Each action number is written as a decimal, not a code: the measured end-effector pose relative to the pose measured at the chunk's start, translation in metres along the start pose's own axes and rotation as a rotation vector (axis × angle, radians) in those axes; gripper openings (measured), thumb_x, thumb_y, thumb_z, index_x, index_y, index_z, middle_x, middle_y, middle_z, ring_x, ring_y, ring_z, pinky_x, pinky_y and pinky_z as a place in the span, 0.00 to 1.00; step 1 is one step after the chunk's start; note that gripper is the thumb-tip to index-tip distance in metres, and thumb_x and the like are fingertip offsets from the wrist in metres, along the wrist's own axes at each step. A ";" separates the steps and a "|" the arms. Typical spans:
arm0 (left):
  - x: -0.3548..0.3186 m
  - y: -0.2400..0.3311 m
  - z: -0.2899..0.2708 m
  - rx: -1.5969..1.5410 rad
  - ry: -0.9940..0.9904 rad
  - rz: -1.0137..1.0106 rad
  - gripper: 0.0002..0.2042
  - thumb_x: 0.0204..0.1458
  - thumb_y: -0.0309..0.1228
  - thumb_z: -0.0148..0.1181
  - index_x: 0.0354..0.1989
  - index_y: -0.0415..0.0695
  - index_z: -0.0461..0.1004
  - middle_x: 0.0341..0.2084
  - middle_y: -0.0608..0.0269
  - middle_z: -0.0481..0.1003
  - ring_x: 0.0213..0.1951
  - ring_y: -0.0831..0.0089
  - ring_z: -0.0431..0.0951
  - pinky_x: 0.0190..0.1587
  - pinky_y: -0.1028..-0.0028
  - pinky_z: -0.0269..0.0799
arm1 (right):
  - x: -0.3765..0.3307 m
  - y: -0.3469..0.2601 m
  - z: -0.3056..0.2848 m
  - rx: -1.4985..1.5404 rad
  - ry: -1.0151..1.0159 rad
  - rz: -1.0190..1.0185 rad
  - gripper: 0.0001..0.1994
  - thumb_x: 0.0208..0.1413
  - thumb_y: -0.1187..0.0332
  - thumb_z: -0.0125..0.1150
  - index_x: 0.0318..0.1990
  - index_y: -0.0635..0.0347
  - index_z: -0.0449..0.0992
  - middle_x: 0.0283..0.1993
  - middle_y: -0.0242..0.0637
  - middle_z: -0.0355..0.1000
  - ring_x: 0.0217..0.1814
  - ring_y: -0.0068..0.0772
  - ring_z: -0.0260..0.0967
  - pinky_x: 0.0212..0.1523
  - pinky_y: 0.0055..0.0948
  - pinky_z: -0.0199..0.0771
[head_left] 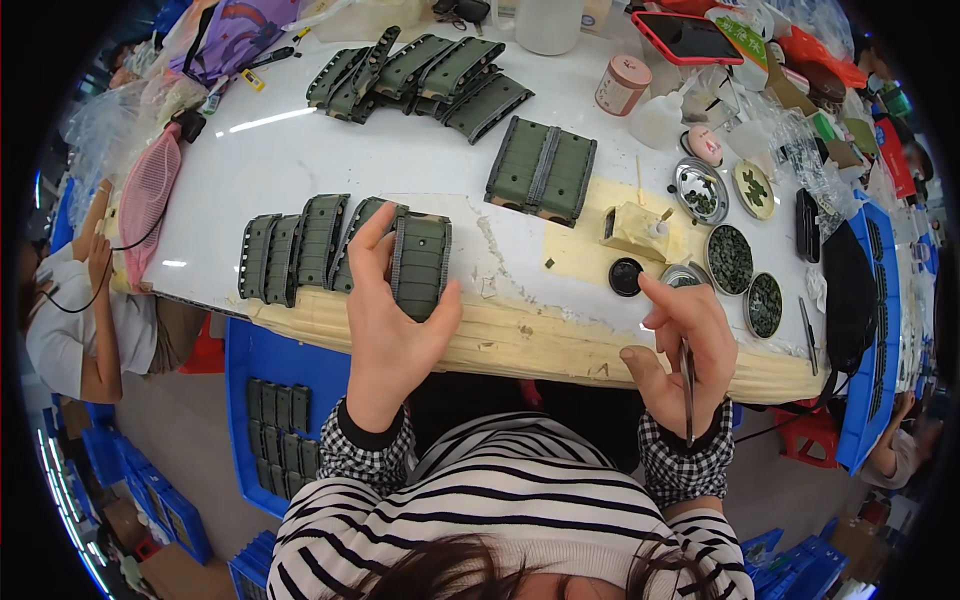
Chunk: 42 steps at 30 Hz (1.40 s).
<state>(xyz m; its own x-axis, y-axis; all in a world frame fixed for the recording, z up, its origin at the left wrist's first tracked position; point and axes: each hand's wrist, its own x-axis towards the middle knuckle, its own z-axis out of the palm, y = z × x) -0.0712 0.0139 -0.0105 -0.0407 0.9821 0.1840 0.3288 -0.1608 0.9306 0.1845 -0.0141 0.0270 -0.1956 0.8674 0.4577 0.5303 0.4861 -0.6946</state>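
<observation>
My left hand (385,320) is spread at the near table edge, thumb and forefinger apart on either side of a green ribbed rectangular part (421,262); I cannot tell whether they touch it. More such green parts (320,240) stand in a row to its left, slightly overlapping. Between the fingers of my right hand (690,350) is a slim metal pair of tweezers (688,400), pointing back toward the wrist. Just beyond that hand sit a small black-filled cup (626,277) and a metal dish (684,275), partly hidden by the fingers.
Round dishes of small dark green pieces (729,260) stand at the right, near a yellowish block (637,232). Farther back lie a joined green pair (541,170), a pile of green parts (420,75), a pink jar (622,85) and a red-cased phone (688,38). A blue tray (240,400) is below left.
</observation>
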 end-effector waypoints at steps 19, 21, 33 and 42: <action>0.050 -0.002 -0.004 0.533 0.063 0.432 0.10 0.54 0.27 0.60 0.41 0.35 0.72 0.30 0.54 0.75 0.31 0.64 0.75 0.36 0.68 0.70 | -0.010 0.008 -0.010 -0.006 0.024 0.007 0.24 0.41 0.74 0.71 0.50 0.63 0.76 0.29 0.32 0.66 0.21 0.16 0.54 0.20 0.18 0.51; 0.077 0.004 0.005 0.433 -0.086 0.341 0.09 0.55 0.30 0.60 0.36 0.35 0.72 0.23 0.57 0.74 0.23 0.67 0.72 0.29 0.69 0.68 | -0.011 0.009 -0.010 0.002 0.022 -0.012 0.24 0.41 0.75 0.71 0.50 0.63 0.76 0.29 0.32 0.66 0.21 0.16 0.53 0.20 0.18 0.51; 0.128 -0.017 0.025 0.376 -0.316 0.195 0.15 0.56 0.36 0.59 0.25 0.36 0.69 0.16 0.67 0.68 0.20 0.81 0.67 0.23 0.78 0.62 | -0.028 0.023 -0.022 0.026 0.151 0.030 0.21 0.60 0.53 0.56 0.48 0.63 0.78 0.28 0.34 0.66 0.23 0.19 0.54 0.25 0.19 0.54; 0.063 0.004 -0.020 -0.713 -0.321 -0.355 0.19 0.60 0.31 0.52 0.59 0.38 0.63 0.38 0.60 0.78 0.38 0.77 0.79 0.40 0.78 0.75 | -0.047 0.030 -0.067 0.048 0.205 0.384 0.51 0.55 0.28 0.13 0.36 0.69 0.77 0.24 0.36 0.69 0.27 0.26 0.66 0.33 0.24 0.66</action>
<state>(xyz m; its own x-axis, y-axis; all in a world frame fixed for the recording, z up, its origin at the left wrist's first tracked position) -0.0913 0.0730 0.0116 0.2757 0.9488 -0.1543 -0.3285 0.2438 0.9125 0.2652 -0.0475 0.0214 0.1784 0.9495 0.2581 0.4927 0.1409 -0.8587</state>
